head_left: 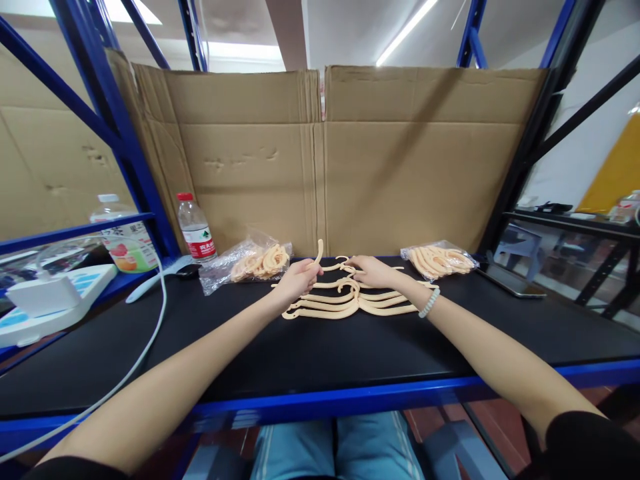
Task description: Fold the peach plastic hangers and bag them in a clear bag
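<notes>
My left hand (300,279) is closed around a cream plastic hanger arm (320,251), its curved end sticking up past my fingers. My right hand (373,272) reaches palm down over the far side of the hangers, fingers at a hanger's hook piece (345,267); whether they grip it is hard to see. Just nearer to me, several cream hangers (330,313) lie close together on the black tabletop (320,360), hooks at the middle and arms spread to both sides. My right hand and wrist hide part of the far hangers.
At the back left, a clear bag of cream hook pieces (265,261) lies beside a red-capped water bottle (196,228). Another bag (440,260) holds cream hanger arms at the back right. A dark flat device (515,283), white cable (150,333), power strip (55,303) and cardboard wall (250,160) surround the work.
</notes>
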`<state>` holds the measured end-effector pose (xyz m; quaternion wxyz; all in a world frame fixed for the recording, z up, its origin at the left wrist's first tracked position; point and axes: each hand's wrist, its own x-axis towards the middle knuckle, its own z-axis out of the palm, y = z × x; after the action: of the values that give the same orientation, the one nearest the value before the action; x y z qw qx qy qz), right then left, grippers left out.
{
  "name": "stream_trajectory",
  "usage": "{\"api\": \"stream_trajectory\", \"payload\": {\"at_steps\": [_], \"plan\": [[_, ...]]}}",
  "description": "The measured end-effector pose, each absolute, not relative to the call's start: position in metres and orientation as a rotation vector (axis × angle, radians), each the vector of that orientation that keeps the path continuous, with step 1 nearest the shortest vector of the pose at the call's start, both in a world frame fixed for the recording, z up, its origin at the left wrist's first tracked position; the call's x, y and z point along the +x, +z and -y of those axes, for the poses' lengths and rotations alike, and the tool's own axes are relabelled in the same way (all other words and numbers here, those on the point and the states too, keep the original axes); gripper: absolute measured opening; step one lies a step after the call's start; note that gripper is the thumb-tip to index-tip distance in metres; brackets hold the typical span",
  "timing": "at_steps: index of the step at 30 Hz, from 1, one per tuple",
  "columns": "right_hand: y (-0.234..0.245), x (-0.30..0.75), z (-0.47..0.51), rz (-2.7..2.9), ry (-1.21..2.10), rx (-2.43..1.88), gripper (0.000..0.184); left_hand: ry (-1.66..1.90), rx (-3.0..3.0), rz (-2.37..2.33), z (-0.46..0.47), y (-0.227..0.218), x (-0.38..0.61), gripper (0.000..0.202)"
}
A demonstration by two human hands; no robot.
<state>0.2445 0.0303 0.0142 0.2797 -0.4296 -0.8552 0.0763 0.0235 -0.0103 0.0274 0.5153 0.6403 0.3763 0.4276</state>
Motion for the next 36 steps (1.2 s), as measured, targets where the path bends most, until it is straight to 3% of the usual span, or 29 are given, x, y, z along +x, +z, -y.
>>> {"api": "stream_trajectory", "payload": {"at_steps": [4, 11, 23, 36], "plan": [[0.004, 0.252, -0.037, 2.472, 0.123, -1.233, 0.015, 1.055, 1.535, -0.891, 0.014, 0.028, 0.025, 0.019], [0.006, 0.25, -0.034, 2.499, 0.071, -1.235, 0.033, 1.056, 1.525, -0.887, 0.016, 0.029, 0.025, 0.018], [0.004, 0.248, -0.03, 2.416, 0.122, -1.292, 0.009, 1.086, 1.509, -0.889, 0.014, 0.031, 0.022, 0.016], [0.014, 0.252, -0.033, 2.063, 0.248, -1.337, 0.021, 1.175, 1.326, -0.947, 0.013, 0.038, 0.018, 0.019]]}}
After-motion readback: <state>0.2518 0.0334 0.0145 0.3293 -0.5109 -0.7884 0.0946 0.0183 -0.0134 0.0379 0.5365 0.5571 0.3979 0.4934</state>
